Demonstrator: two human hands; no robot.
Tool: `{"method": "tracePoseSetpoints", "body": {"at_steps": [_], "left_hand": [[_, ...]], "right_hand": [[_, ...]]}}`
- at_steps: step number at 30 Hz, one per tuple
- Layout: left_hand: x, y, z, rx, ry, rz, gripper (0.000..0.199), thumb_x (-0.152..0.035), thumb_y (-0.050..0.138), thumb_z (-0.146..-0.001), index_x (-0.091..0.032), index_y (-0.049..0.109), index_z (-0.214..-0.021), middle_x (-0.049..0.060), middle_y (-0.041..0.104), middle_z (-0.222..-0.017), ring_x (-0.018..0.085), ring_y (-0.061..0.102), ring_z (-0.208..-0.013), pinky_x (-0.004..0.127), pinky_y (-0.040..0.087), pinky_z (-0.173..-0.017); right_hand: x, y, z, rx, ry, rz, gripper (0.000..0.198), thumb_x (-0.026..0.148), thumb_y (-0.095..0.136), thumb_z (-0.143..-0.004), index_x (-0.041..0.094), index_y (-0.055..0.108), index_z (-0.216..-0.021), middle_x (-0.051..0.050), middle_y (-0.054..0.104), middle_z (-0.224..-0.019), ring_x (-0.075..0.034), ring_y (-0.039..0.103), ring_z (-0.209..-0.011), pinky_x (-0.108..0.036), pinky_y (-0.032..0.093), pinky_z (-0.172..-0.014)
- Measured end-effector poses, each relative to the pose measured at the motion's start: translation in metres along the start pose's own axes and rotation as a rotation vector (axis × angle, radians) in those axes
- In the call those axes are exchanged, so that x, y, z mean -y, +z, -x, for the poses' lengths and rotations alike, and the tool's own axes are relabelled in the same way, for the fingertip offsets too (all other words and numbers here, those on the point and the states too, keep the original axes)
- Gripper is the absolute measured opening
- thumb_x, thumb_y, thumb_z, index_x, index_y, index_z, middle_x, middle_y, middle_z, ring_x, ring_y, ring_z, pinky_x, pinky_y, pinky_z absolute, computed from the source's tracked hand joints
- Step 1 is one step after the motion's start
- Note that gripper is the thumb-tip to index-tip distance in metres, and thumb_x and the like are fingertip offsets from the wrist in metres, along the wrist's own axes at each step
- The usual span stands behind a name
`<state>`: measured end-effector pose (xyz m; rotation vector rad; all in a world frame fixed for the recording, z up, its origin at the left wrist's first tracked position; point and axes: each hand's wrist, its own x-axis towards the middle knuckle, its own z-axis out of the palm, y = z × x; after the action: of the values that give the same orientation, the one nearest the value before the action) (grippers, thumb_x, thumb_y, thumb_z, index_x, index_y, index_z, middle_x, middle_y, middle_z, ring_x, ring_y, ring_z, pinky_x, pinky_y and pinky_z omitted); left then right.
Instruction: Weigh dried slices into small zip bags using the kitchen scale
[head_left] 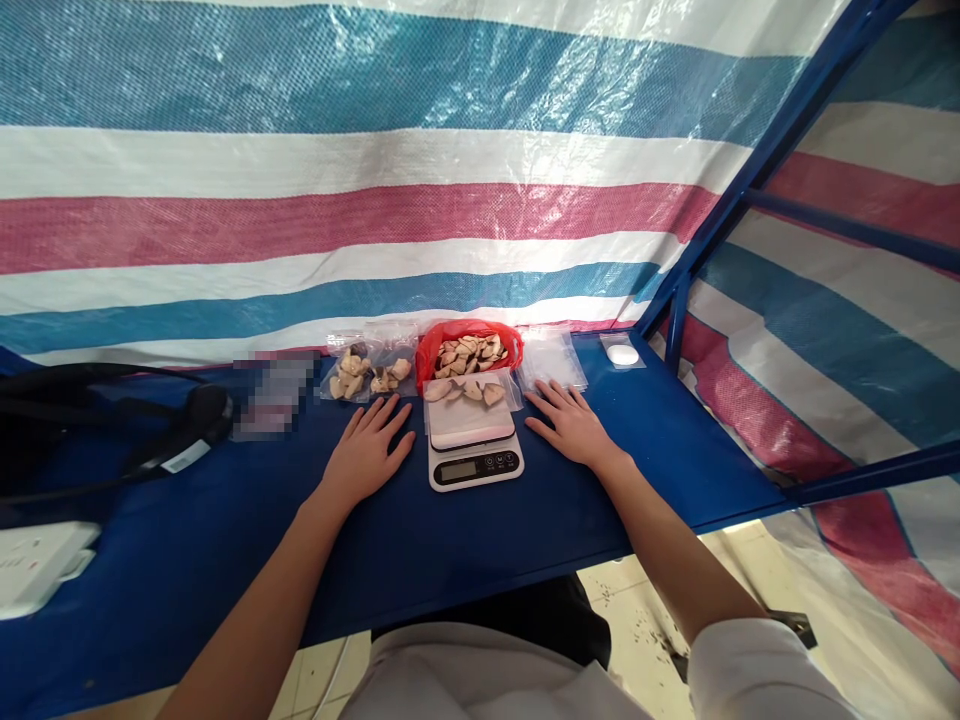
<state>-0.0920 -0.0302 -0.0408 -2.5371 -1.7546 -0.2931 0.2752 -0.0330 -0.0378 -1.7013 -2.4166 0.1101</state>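
Both hands flat, fingers spread, gripping nothing: left hand (365,452) at scale's (472,443) 9 o'clock, right hand (571,425) at 3; red bag (431,350) at 12.

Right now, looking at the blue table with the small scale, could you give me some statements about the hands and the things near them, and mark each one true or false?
1. The left hand lies flat and open on the blue cloth-covered table, left of the small white digital kitchen scale. True.
2. The right hand holds a clear bag in a closed grip. False: it rests flat on the table, holding nothing.
3. A few pale dried slices in a clear plastic bag lie on the scale's platform. True.
4. The red plastic bag of dried slices sits in front of the scale, nearest the person. False: it sits behind the scale, by the striped tarp wall.
5. Both hands touch the scale. False: each rests beside it, apart.
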Motion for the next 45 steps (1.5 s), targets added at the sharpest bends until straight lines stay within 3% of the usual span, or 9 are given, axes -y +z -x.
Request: {"method": "tracePoseSetpoints", "body": {"at_steps": [16, 25, 31, 37, 41, 45], "left_hand": [[0.000, 0.000, 0.000, -0.061, 0.017, 0.062, 0.060, -0.052, 0.034, -0.098, -0.021, 0.057, -0.144, 0.011, 0.045, -0.157, 0.035, 0.040, -0.146, 0.057, 0.031, -0.120], [-0.014, -0.019, -0.006, -0.193, 0.018, 0.144, 0.051, -0.046, 0.037, -0.099, -0.021, 0.063, -0.135, 0.013, 0.057, -0.146, 0.033, 0.054, -0.134, 0.051, 0.042, -0.114], [-0.031, -0.031, -0.019, -0.280, 0.106, 0.331, 0.047, -0.046, 0.040, -0.101, -0.020, 0.063, -0.134, 0.012, 0.061, -0.141, 0.028, 0.054, -0.134, 0.045, 0.041, -0.116], [-0.046, -0.032, -0.026, -0.237, 0.165, 0.467, 0.049, -0.046, 0.041, -0.101, -0.021, 0.060, -0.138, 0.012, 0.058, -0.145, 0.027, 0.053, -0.135, 0.044, 0.042, -0.117], [-0.049, -0.031, -0.027, -0.187, 0.166, 0.496, 0.049, -0.046, 0.042, -0.101, -0.022, 0.061, -0.138, 0.010, 0.057, -0.145, 0.027, 0.054, -0.134, 0.044, 0.042, -0.117], [-0.050, -0.030, -0.027, -0.180, 0.168, 0.485, 0.049, -0.047, 0.043, -0.101, -0.021, 0.062, -0.137, 0.011, 0.058, -0.145, 0.028, 0.055, -0.134, 0.046, 0.042, -0.116]], "right_hand": [[0.000, 0.000, 0.000, -0.014, -0.009, 0.009, 0.059, 0.057, 0.033, -0.103, 0.028, 0.045, -0.153, -0.006, 0.035, -0.164, -0.029, 0.027, -0.153, -0.052, 0.022, -0.125], [0.010, -0.019, -0.002, -0.142, -0.040, -0.001, 0.050, 0.048, 0.042, -0.102, 0.024, 0.057, -0.144, -0.009, 0.050, -0.154, -0.033, 0.045, -0.144, -0.049, 0.038, -0.118], [0.020, -0.032, -0.012, -0.241, 0.142, -0.456, 0.043, 0.049, 0.051, -0.098, 0.029, 0.066, -0.133, -0.003, 0.070, -0.132, -0.028, 0.070, -0.114, -0.041, 0.057, -0.099], [0.035, -0.014, -0.034, -0.315, 0.162, -1.088, 0.050, 0.055, 0.071, -0.083, 0.020, 0.074, -0.118, -0.007, 0.075, -0.122, -0.029, 0.070, -0.115, -0.042, 0.056, -0.104], [0.041, -0.007, -0.041, -0.299, 0.174, -1.232, 0.054, 0.053, 0.081, -0.072, 0.017, 0.076, -0.112, -0.009, 0.077, -0.114, -0.028, 0.072, -0.109, -0.041, 0.058, -0.100], [0.037, -0.005, -0.042, -0.260, 0.166, -1.288, 0.055, 0.053, 0.084, -0.068, 0.017, 0.076, -0.109, -0.009, 0.079, -0.105, -0.026, 0.075, -0.094, -0.039, 0.063, -0.086]]}}
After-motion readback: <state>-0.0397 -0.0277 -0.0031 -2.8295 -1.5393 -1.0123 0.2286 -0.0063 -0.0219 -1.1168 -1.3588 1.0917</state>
